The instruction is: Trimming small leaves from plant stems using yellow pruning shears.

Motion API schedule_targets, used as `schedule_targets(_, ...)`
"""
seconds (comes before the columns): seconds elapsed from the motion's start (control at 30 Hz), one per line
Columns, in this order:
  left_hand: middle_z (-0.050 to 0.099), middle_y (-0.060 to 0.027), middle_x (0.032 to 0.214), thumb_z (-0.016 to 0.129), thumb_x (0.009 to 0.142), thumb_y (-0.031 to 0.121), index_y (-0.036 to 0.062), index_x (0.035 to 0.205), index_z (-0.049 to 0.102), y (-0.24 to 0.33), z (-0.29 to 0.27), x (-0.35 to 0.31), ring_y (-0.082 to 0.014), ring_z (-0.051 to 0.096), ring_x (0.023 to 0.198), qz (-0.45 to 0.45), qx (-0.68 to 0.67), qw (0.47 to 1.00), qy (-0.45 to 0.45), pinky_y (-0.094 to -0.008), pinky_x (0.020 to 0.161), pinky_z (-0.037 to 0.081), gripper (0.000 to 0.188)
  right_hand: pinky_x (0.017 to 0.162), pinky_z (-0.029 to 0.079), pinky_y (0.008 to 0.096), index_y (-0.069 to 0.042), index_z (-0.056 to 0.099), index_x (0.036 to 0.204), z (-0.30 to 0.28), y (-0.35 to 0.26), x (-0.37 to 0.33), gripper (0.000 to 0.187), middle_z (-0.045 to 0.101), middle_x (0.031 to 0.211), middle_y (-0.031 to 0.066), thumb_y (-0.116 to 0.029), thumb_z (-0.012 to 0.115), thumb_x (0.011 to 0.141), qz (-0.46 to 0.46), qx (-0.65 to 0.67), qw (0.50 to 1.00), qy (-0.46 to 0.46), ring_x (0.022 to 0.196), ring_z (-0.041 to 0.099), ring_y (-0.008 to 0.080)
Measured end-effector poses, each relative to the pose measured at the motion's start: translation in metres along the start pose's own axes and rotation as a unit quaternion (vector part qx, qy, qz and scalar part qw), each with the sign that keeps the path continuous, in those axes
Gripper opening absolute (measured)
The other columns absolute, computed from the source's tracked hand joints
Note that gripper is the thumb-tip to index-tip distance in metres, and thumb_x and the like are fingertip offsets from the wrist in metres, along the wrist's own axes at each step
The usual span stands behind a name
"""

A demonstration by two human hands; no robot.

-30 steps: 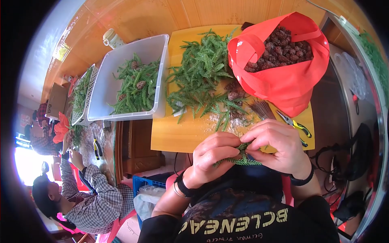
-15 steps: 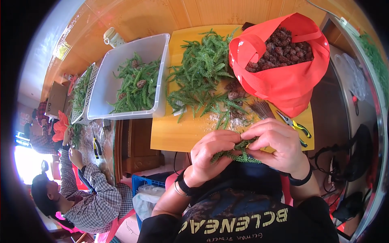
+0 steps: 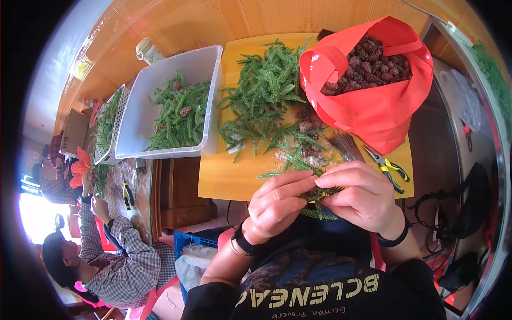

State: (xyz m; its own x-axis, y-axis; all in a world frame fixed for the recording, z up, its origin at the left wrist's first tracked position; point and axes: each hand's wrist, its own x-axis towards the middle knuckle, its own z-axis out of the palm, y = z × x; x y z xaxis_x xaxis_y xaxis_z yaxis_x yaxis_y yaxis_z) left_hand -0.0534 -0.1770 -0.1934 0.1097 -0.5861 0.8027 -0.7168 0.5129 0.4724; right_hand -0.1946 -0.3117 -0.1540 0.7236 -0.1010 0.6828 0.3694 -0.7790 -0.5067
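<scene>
At the front edge of the yellow table [image 3: 226, 178], my left hand [image 3: 280, 205] and my right hand [image 3: 365, 197] meet around a green fir sprig [image 3: 318, 209]. Both have their fingers closed on it, thumbs and fingertips pinching near its middle. Needles stick out above and below the fingers; the stem itself is mostly hidden. Just beyond lie a bundle of thin brown wires [image 3: 345, 145], a few loose pine cones [image 3: 306, 125] and white crumbs. A heap of green sprigs [image 3: 269, 88] spreads behind them. Pliers with yellow-black handles [image 3: 388, 168] rest right of my right hand.
A red bag [image 3: 368, 112] full of pine cones [image 3: 368, 66] stands at the back right. Left of the heap is a clear plastic bin [image 3: 213, 101] holding sprigs with cones. Another person [image 3: 125, 261] works at a side table with another pair of pliers [image 3: 128, 196].
The sprig has turned between my fingers, and needles now reach out above my left hand. My hands have shifted slightly, the fingertips closer together.
</scene>
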Motion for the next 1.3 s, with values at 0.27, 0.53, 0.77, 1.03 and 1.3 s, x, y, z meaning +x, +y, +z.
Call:
schedule_targets(0.27,0.062,-0.0208,0.098,0.069,0.068,-0.008,0.0019,0.088,0.048,0.0,0.011,-0.003,-0.0343,0.062,0.092,-0.108,-0.105,0.986,0.064,-0.0379,0.077,0.053,0.031,0.067,0.052,0.0333,-0.007,0.061,0.083,0.001,0.002,0.0,0.03,0.062,0.096,0.0098,-0.004,0.077,0.058,-0.011,-0.016,1.0,0.011,0.082,0.062,0.0272)
schedule_targets(0.53,0.056,-0.0162,0.106,0.07,0.075,-0.003,0.0042,0.092,0.042,0.0,0.021,-0.005,-0.0184,0.057,0.096,-0.303,-0.472,0.818,0.124,-0.0316,0.083,0.049,0.033,0.067,0.052,0.034,-0.009,0.056,0.101,0.004,0.003,-0.001,0.048,0.057,0.105,0.0126,-0.009,0.08,0.059,0.028,-0.036,0.999,0.004,0.086,0.06,0.027)
schedule_targets(0.77,0.055,-0.0116,0.102,0.061,0.081,-0.002,0.0033,0.093,0.043,0.002,0.023,-0.001,-0.0143,0.055,0.091,-0.328,-0.404,0.841,0.147,-0.0272,0.078,0.05,0.021,0.066,0.052,0.0307,-0.008,0.055,0.097,0.008,0.001,0.0,0.046,0.058,0.104,0.0123,-0.008,0.08,0.059,0.085,-0.013,0.996,0.006,0.085,0.061,0.025)
schedule_targets(1.03,0.05,-0.0083,0.1,0.052,0.084,-0.006,0.0018,0.097,0.047,0.011,0.019,0.006,-0.0114,0.051,0.086,-0.357,-0.308,0.871,0.138,-0.0249,0.075,0.046,0.016,0.065,0.049,0.0323,-0.007,0.056,0.089,0.009,0.0,-0.003,0.041,0.059,0.092,0.0115,-0.006,0.081,0.056,0.152,-0.002,0.988,0.012,0.079,0.06,0.026)
schedule_targets(1.3,0.05,-0.0073,0.099,0.058,0.081,-0.008,0.0012,0.093,0.051,0.001,0.02,-0.001,-0.0134,0.053,0.088,-0.317,-0.344,0.875,0.124,-0.0272,0.081,0.045,0.017,0.062,0.048,0.0321,-0.006,0.056,0.082,0.013,0.0,-0.003,0.036,0.058,0.086,0.0112,-0.004,0.08,0.055,0.129,-0.035,0.989,0.069,0.075,0.059,0.0254)
